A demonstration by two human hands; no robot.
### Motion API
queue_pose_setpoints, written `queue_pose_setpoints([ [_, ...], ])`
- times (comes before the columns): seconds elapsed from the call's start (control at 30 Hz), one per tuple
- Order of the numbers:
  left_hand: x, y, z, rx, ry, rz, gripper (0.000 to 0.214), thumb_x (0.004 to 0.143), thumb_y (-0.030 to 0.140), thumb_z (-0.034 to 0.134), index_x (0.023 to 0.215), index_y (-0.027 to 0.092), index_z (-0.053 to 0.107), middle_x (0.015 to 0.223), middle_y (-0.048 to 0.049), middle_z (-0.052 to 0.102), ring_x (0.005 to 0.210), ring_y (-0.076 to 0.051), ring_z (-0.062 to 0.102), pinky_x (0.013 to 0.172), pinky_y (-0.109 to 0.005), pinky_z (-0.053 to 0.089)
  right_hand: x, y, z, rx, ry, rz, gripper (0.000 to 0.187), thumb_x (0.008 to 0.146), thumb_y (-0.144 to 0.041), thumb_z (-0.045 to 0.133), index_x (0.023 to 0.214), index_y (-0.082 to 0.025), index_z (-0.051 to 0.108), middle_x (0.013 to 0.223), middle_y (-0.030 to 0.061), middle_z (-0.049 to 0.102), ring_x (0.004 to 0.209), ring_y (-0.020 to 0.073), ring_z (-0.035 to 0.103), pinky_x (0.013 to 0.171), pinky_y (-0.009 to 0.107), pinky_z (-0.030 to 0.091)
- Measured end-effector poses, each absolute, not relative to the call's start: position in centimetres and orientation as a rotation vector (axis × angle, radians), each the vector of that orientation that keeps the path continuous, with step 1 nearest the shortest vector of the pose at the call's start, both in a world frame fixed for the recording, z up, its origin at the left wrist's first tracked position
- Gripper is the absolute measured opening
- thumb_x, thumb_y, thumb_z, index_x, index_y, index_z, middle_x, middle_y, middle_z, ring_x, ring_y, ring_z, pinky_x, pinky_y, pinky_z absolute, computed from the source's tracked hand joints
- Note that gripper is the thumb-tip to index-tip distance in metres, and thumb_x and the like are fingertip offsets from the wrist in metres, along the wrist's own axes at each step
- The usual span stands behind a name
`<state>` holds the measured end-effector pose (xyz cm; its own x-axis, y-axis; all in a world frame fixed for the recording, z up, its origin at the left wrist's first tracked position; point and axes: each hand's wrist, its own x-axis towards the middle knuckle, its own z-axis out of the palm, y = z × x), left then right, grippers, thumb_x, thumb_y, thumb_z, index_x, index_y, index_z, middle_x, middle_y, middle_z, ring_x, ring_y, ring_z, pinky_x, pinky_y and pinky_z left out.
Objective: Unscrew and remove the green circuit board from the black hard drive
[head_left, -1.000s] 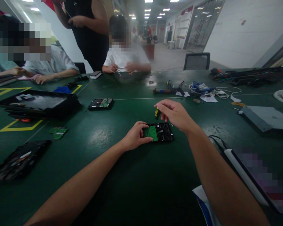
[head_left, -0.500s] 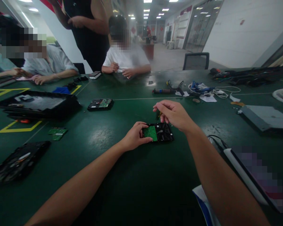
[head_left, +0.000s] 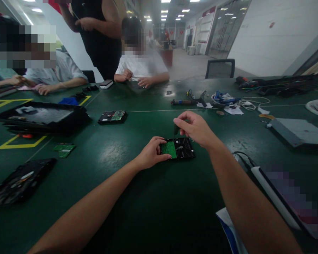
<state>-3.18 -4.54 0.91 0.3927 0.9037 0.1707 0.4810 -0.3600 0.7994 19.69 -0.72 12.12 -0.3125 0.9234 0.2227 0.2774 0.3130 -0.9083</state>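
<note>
A black hard drive (head_left: 184,148) with a green circuit board (head_left: 169,149) lies flat on the dark green table. Around its left end, my left hand (head_left: 155,152) is closed, thumb on the near edge and fingers on the far one. My right hand (head_left: 193,127) is closed on the handle of a small dark screwdriver (head_left: 176,129) above the drive's far edge. The thin shaft points down at the edge of the circuit board; whether its tip sits in a screw is too small to tell.
Left on the table are a second hard drive (head_left: 112,117), loose circuit boards (head_left: 65,150), black trays (head_left: 42,118) and a black panel (head_left: 21,181). Cables (head_left: 228,98) lie at the back right, near a grey metal box (head_left: 299,132). Other people (head_left: 141,67) sit or stand opposite.
My right hand has shifted its fingers on the screwdriver, which now stands more upright over the board's edge. My left hand and the hard drive have stayed in place.
</note>
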Motion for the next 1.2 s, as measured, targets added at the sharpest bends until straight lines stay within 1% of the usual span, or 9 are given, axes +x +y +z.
queue_pose_setpoints([
  [0.17, -3.17, -4.45, 0.63, 1.994, 1.179, 0.830, 0.064, 0.079, 0.049, 0.083, 0.130, 0.020, 0.059, 0.142, -0.0150, 0.048, 0.074, -0.011, 0.057, 0.066, -0.033, 0.057, 19.53, -0.57, 12.05, -0.977, -1.818, 1.094, 0.028, 0.097, -0.049, 0.059, 0.100, -0.022, 0.065, 0.106, 0.0054, 0.070, 0.060, 0.0099, 0.059, 0.050, 0.027, 0.042],
  [0.37, -3.16, -4.57, 0.88, 2.002, 1.185, 0.811, 0.064, 0.080, 0.050, 0.082, 0.132, 0.021, 0.059, 0.141, -0.0141, 0.048, 0.074, -0.012, 0.057, 0.068, -0.034, 0.058, 19.38, -0.29, 11.83, -1.008, -1.761, 1.180, 0.030, 0.100, -0.046, 0.052, 0.112, -0.024, 0.068, 0.081, 0.0026, 0.065, 0.061, 0.0131, 0.061, 0.052, 0.028, 0.044],
  [0.5, -3.12, -4.62, 1.00, 1.993, 1.185, 0.816, 0.064, 0.079, 0.050, 0.083, 0.131, 0.021, 0.059, 0.142, -0.0141, 0.048, 0.075, -0.012, 0.058, 0.068, -0.035, 0.058, 19.57, -0.54, 11.95, -1.042, -1.810, 1.084, 0.029, 0.098, -0.051, 0.058, 0.102, -0.025, 0.068, 0.073, 0.0005, 0.061, 0.060, 0.0125, 0.056, 0.050, 0.027, 0.040],
  [0.6, -3.10, -4.66, 1.14, 1.986, 1.184, 0.808, 0.064, 0.079, 0.049, 0.083, 0.131, 0.022, 0.059, 0.142, -0.0142, 0.048, 0.075, -0.012, 0.058, 0.067, -0.034, 0.057, 19.57, -0.82, 12.03, -1.078, -1.798, 1.041, 0.033, 0.092, -0.056, 0.065, 0.095, -0.023, 0.063, 0.076, 0.0013, 0.064, 0.061, 0.0124, 0.056, 0.052, 0.027, 0.042],
  [0.7, -3.09, -4.69, 1.27, 1.988, 1.187, 0.806, 0.064, 0.079, 0.049, 0.083, 0.132, 0.022, 0.059, 0.142, -0.0144, 0.048, 0.076, -0.013, 0.058, 0.067, -0.034, 0.057, 19.41, -1.00, 12.06, -1.074, -1.777, 1.039, 0.034, 0.091, -0.055, 0.067, 0.097, -0.023, 0.060, 0.085, 0.0032, 0.068, 0.060, 0.0118, 0.058, 0.051, 0.028, 0.042],
  [0.8, -3.10, -4.69, 1.33, 1.988, 1.185, 0.815, 0.064, 0.079, 0.049, 0.083, 0.132, 0.021, 0.059, 0.141, -0.0146, 0.049, 0.075, -0.013, 0.058, 0.066, -0.034, 0.057, 19.27, -1.04, 12.13, -1.017, -1.796, 1.086, 0.029, 0.094, -0.051, 0.064, 0.102, -0.024, 0.061, 0.097, 0.0042, 0.071, 0.059, 0.0104, 0.059, 0.050, 0.027, 0.043],
  [1.0, -3.12, -4.67, 1.19, 1.991, 1.184, 0.810, 0.064, 0.079, 0.049, 0.082, 0.132, 0.021, 0.058, 0.141, -0.0143, 0.048, 0.073, -0.012, 0.057, 0.065, -0.034, 0.057, 19.23, -0.73, 12.16, -1.000, -1.789, 1.166, 0.028, 0.099, -0.046, 0.054, 0.104, -0.023, 0.068, 0.101, 0.0057, 0.070, 0.061, 0.0109, 0.060, 0.049, 0.026, 0.042],
  [1.1, -3.13, -4.59, 0.93, 2.000, 1.189, 0.819, 0.064, 0.079, 0.049, 0.083, 0.131, 0.021, 0.059, 0.141, -0.0141, 0.048, 0.072, -0.011, 0.057, 0.066, -0.034, 0.057, 19.30, -0.71, 12.25, -1.012, -1.779, 1.187, 0.027, 0.099, -0.043, 0.053, 0.109, -0.024, 0.069, 0.093, 0.0038, 0.068, 0.058, 0.0104, 0.057, 0.048, 0.026, 0.039],
  [1.2, -3.16, -4.52, 0.81, 2.004, 1.186, 0.821, 0.065, 0.079, 0.049, 0.083, 0.131, 0.021, 0.058, 0.142, -0.0143, 0.048, 0.074, -0.012, 0.057, 0.067, -0.034, 0.058, 19.41, -0.94, 12.43, -1.039, -1.826, 1.106, 0.027, 0.097, -0.048, 0.058, 0.106, -0.025, 0.069, 0.080, 0.0008, 0.065, 0.058, 0.0109, 0.052, 0.049, 0.026, 0.037],
])
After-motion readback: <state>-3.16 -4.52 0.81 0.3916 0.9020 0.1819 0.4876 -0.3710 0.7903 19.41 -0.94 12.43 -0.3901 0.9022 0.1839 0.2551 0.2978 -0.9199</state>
